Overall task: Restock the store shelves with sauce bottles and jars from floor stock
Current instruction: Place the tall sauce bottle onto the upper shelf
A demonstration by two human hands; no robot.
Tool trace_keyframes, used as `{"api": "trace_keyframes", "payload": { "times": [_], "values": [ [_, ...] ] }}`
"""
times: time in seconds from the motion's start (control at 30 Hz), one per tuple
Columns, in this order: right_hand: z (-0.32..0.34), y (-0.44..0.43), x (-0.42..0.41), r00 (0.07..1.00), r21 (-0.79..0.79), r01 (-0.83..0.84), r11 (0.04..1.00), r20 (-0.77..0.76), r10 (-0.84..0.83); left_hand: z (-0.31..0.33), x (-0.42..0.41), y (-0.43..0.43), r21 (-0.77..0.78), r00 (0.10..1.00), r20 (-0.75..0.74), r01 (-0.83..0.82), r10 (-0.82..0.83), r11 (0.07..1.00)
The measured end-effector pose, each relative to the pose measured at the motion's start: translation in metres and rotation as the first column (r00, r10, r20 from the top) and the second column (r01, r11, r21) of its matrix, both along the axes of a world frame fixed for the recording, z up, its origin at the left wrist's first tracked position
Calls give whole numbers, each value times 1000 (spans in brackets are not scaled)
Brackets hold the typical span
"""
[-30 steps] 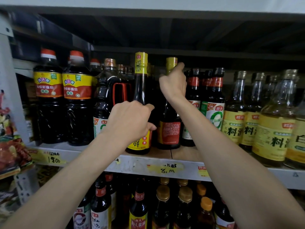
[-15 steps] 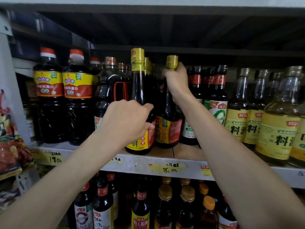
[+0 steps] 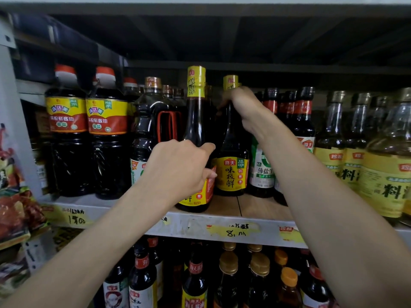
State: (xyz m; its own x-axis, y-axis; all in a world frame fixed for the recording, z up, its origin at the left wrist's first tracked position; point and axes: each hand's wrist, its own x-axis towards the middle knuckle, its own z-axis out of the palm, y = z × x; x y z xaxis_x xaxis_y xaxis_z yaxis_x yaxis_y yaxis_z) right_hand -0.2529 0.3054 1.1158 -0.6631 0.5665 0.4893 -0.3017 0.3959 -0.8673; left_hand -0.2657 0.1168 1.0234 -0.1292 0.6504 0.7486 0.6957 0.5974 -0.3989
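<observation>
two yellow-capped soy sauce bottles are being set on the shelf (image 3: 262,210); the left hand (image 3: 178,167) is wrapped round the front bottle (image 3: 196,121), the right hand (image 3: 243,107) clamped on the rear bottle (image 3: 231,172) neck; neither is released yet, and remaining floor stock cannot be seen.

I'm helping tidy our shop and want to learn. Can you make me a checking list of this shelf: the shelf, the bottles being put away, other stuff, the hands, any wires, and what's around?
Surface: wooden shelf board, with handwritten price tags on its front edge.
Job's things: front yellow-capped bottle stands upright near the edge; second yellow-capped bottle stands just behind to its right, label facing out.
Clutter: red-capped soy bottles on the left, pale yellow-labelled bottles on the right.
Grippers: left hand wraps the front bottle's body; right hand grips the second bottle's neck.
Cables: nothing seen.
Surroundings: more bottles on the lower shelf; snack packets at far left.
</observation>
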Motion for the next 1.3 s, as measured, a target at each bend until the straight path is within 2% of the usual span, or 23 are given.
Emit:
{"api": "trace_keyframes", "payload": {
  "times": [0.1,0.2,0.33,0.5,0.77,1.0,1.3],
  "values": [
    [-5,1,-13,981,-139,131,982,-127,-149,1,1,-2,9,1000,-1,13,-13,1000],
    [-6,5,-25,950,-125,266,956,-135,-282,3,4,-3,19,1000,-1,18,-18,1000],
    [-1,8,-33,936,-74,334,940,-89,-340,1,5,3,15,1000,8,-19,19,1000],
    [-4,10,-35,924,-34,370,928,-88,-372,-4,9,11,9,997,9,-73,73,997],
    [-7,8,-38,889,36,449,893,-122,-442,-16,10,8,115,998,56,-24,17,993],
    [-7,9,-44,853,84,520,850,-108,-511,-23,14,-10,-36,994,93,-49,52,998],
    [-10,9,-45,852,93,522,848,-111,-513,-30,12,-12,6,993,114,-30,29,1000]
  ]
}}
